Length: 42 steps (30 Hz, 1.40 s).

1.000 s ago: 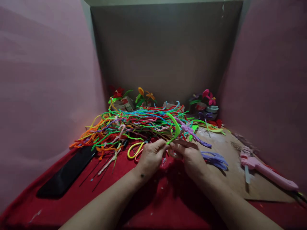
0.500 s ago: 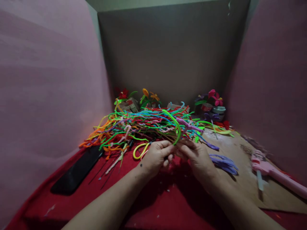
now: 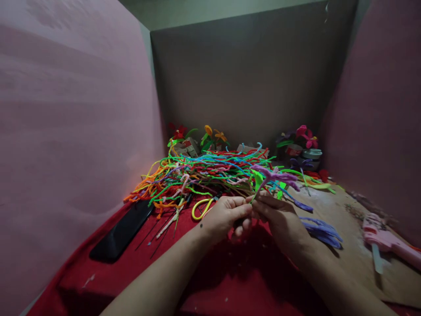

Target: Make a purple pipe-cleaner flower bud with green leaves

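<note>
My left hand [image 3: 230,216] and my right hand [image 3: 278,216] meet over the red cloth, fingers pinched together. Between them is the thin green stem of a purple pipe-cleaner flower [image 3: 274,175]; its petals spread above my right fingers. A bright green leaf-like loop [image 3: 257,179] stands just left of the flower, though I cannot tell whether it is joined to it. Behind my hands spreads a tangled heap of coloured pipe cleaners [image 3: 210,169]. Yellow-handled scissors [image 3: 199,210] lie left of my left hand. Folded purple pipe cleaners [image 3: 322,231] rest to the right of my right hand.
A black phone [image 3: 121,232] lies on the red cloth [image 3: 138,281] at left. On the cardboard [image 3: 355,259] at right is a pink glue gun [image 3: 384,237]. Finished red [image 3: 179,131] and pink flowers [image 3: 307,135] stand at the back, near a lidded jar [image 3: 312,154].
The long bright green strip that curved up from my fingers no longer stands there. The purple flower now rises more upright above my hands. The whole view has shifted, moving the scene rightward.
</note>
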### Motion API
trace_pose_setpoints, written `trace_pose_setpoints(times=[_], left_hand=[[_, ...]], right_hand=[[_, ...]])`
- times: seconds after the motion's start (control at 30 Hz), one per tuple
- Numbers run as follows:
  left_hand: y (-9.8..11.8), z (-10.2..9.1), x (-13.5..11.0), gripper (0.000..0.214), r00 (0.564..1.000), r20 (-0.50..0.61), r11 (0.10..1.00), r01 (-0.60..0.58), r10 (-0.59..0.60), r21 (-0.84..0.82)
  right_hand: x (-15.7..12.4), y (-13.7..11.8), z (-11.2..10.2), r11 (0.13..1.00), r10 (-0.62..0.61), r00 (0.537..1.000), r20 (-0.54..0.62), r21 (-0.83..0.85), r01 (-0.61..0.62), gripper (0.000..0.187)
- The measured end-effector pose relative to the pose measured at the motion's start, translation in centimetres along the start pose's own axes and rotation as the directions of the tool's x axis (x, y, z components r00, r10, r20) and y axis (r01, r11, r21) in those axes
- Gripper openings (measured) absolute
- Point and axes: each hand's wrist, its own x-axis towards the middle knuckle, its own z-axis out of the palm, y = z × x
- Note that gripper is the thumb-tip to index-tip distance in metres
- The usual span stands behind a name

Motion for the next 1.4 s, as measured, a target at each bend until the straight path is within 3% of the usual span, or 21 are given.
trace_pose_setpoints(times=[0.07, 0.17, 0.3, 0.4, 0.6, 0.7, 0.83, 1.0, 1.13, 1.4], left_hand=[[-0.2, 0.5, 0.2, 0.030, 0.991, -0.120, 0.982, -0.042, 0.065, 0.182], [-1.0, 0.9, 0.4, 0.024, 0.935, -0.251, 0.880, -0.111, 0.250, 0.462], [-1.9, 0.7, 0.5, 0.017, 0.866, -0.230, 0.645, -0.131, 0.445, 0.753], [-2.2, 0.6, 0.5, 0.020, 0.860, -0.195, 0.568, -0.128, 0.472, 0.813], [-2.1, 0.7, 0.4, 0.022, 0.858, -0.187, 0.559, -0.133, 0.478, 0.819], [-2.0, 0.8, 0.4, 0.024, 0.859, -0.207, 0.597, -0.135, 0.468, 0.791], [-1.7, 0.8, 0.5, 0.028, 0.879, -0.262, 0.744, -0.141, 0.398, 0.653], [-0.8, 1.1, 0.4, 0.024, 0.935, -0.295, 0.932, -0.086, 0.197, 0.351], [-0.2, 1.1, 0.4, 0.022, 0.956, -0.276, 0.979, -0.048, 0.103, 0.197], [-0.7, 0.3, 0.6, 0.027, 0.978, -0.203, 0.998, -0.043, 0.035, -0.035]], right_hand=[[0.1, 0.2, -0.1, 1.000, -0.024, 0.999, -0.035, -0.004, 0.024, 0.018], [0.1, 0.3, -0.3, 0.997, -0.047, 0.998, -0.041, -0.063, 0.045, 0.019], [0.0, 0.3, -0.5, 0.997, -0.056, 0.998, -0.019, -0.062, 0.054, 0.016], [0.0, 0.5, -0.5, 0.993, -0.080, 0.997, 0.009, -0.089, 0.080, 0.015], [0.1, 0.5, -0.5, 0.990, -0.095, 0.995, 0.019, -0.098, 0.097, 0.014], [0.1, 0.3, -0.5, 0.988, -0.102, 0.994, 0.026, -0.110, 0.104, 0.013], [-0.1, -0.1, -0.1, 0.994, -0.062, 0.998, 0.022, -0.086, 0.064, 0.013], [0.0, -0.2, 0.2, 1.000, 0.009, 0.999, 0.034, -0.003, -0.008, 0.014], [0.2, 0.1, -0.1, 1.000, 0.009, 0.999, 0.037, 0.012, -0.010, 0.012], [0.1, -0.6, 0.1, 0.995, -0.013, 0.999, 0.034, -0.098, 0.016, 0.016]])
